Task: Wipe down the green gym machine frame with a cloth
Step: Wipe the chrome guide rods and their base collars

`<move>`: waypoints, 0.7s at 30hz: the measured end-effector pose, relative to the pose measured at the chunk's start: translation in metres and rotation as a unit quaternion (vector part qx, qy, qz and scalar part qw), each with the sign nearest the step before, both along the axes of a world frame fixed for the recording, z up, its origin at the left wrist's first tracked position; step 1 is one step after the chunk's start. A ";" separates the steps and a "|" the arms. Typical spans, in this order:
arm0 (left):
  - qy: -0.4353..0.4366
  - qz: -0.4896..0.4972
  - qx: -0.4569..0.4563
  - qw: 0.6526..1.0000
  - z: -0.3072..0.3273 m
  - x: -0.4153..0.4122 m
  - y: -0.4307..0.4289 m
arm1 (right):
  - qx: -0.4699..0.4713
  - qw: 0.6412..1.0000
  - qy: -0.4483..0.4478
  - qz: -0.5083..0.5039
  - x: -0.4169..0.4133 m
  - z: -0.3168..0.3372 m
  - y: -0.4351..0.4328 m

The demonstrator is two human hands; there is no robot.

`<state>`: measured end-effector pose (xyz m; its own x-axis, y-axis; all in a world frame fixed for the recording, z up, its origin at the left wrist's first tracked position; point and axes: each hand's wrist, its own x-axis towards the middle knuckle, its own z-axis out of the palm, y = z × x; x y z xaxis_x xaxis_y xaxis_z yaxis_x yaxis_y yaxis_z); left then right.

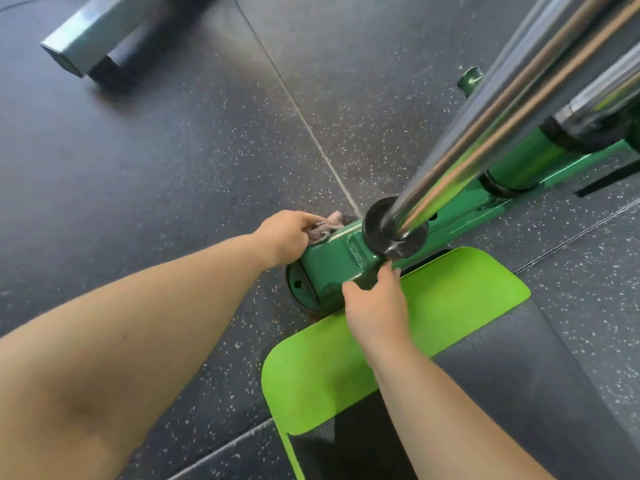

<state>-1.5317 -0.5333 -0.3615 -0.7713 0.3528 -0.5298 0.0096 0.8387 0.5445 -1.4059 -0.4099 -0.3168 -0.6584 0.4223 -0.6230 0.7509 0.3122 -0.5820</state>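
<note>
The person is low over the end of the glossy green painted steel base beam (332, 268) of the gym machine, which lies along a dark speckled rubber floor (173, 161) and ends in a round green foot plate (299, 285) with a bolt hole. The left hand (285, 237) has its fingers curled around a small, bunched pinkish-grey cloth (325, 226), pressing it against the far upper edge of the beam just beside a black rubber collar (394, 230) where a polished chrome guide rod (485, 133) rises out of the frame. The right hand (375, 303) rests on the near side of the beam with its fingers spread and fairly straight, holding nothing, and seems to steady the body over a bright lime-green pad with a grey mesh centre (450, 306). By my reading the wiping is under way at this end of the frame. The next move probably calls for dragging the cloth along the top face and around the collar's base, where grime would gather, while keeping pressure even. No brand, label or readable writing shows anywhere; a faint raised patch on the beam is too blurred to read.
</note>
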 end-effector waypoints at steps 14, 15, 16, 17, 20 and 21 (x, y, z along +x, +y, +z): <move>0.133 0.077 0.007 0.988 -0.014 0.111 -0.043 | 0.002 0.999 -0.018 -0.032 -0.004 -0.006 -0.021; 0.129 0.050 0.002 0.990 -0.013 0.112 -0.045 | -0.001 0.999 -0.015 -0.033 -0.005 -0.006 -0.020; 0.120 0.013 -0.003 0.993 -0.013 0.114 -0.047 | -0.005 0.999 -0.014 -0.034 -0.004 -0.006 -0.018; 0.108 -0.021 -0.006 0.994 -0.010 0.114 -0.050 | -0.014 0.999 -0.011 -0.034 -0.003 -0.005 -0.016; 0.089 -0.010 -0.001 0.996 0.004 0.106 -0.052 | -0.053 0.998 0.007 -0.028 0.001 0.000 -0.008; 0.105 0.048 0.014 0.993 0.007 0.101 -0.051 | -0.066 0.997 0.018 -0.030 0.002 0.000 -0.004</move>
